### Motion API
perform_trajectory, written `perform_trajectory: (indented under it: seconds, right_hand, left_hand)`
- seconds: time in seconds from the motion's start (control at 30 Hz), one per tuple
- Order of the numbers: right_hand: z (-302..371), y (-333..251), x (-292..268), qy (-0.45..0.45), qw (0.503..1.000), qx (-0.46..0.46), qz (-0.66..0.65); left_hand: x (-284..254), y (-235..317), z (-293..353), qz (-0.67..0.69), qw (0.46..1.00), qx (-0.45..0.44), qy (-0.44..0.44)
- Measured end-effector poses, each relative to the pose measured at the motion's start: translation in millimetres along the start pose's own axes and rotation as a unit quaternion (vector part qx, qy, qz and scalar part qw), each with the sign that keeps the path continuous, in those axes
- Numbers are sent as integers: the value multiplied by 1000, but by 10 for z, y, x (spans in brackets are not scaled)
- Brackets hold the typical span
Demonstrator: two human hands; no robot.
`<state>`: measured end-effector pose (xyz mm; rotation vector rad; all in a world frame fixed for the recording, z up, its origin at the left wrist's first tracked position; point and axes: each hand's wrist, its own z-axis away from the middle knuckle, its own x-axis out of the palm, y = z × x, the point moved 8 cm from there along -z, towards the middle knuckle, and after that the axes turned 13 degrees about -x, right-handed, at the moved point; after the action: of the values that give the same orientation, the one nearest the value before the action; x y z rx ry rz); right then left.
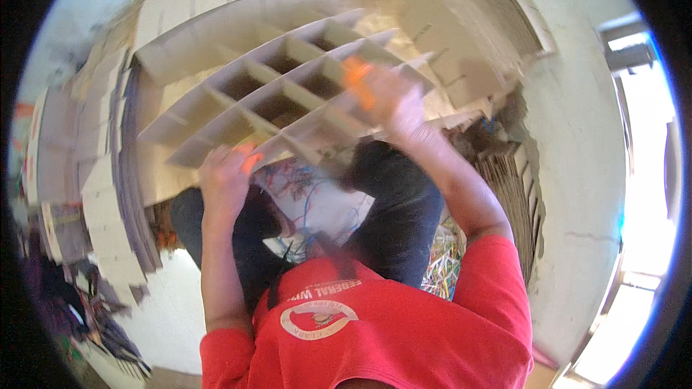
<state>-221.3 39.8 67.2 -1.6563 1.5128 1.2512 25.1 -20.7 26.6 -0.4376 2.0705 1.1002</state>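
At the left of the frame stands a stack of pale, flat cardboard sheets (108,198); right of it, the left hand (225,176), with orange finger coverings (249,158), is curled at the lower edge of the pale cardboard grid of interlocked strips (335,124), located upper centre. The right hand (398,106), likewise orange-covered, is at the grid's right portion; blur prevents telling whether either hand pinches it.

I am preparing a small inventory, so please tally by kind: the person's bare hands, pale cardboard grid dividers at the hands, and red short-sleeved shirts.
Hands (left hand, right hand): 2
Pale cardboard grid divider: 1
Red short-sleeved shirt: 1
Total: 4
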Motion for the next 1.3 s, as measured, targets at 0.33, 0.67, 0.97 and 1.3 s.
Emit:
perform_trajectory:
  seconds: [0.33,0.67,0.97,1.3]
  right_hand:
    - [1754,3044,247,-135,902,312,267]
    - [1013,2441,-850,162,911,340,168]
    - [-603,80,-1241,168,946,-8,-279]
    - [-1063,-850,-776,9,910,-59,-409]
  left_hand:
    - [82,45,-63,-32,999,-23,-30]
    - [-105,98,-51,10,1000,-16,0]
    - [-588,-355,259,-72,992,-107,-6]
    - [-412,-433,345,63,993,-101,-7]
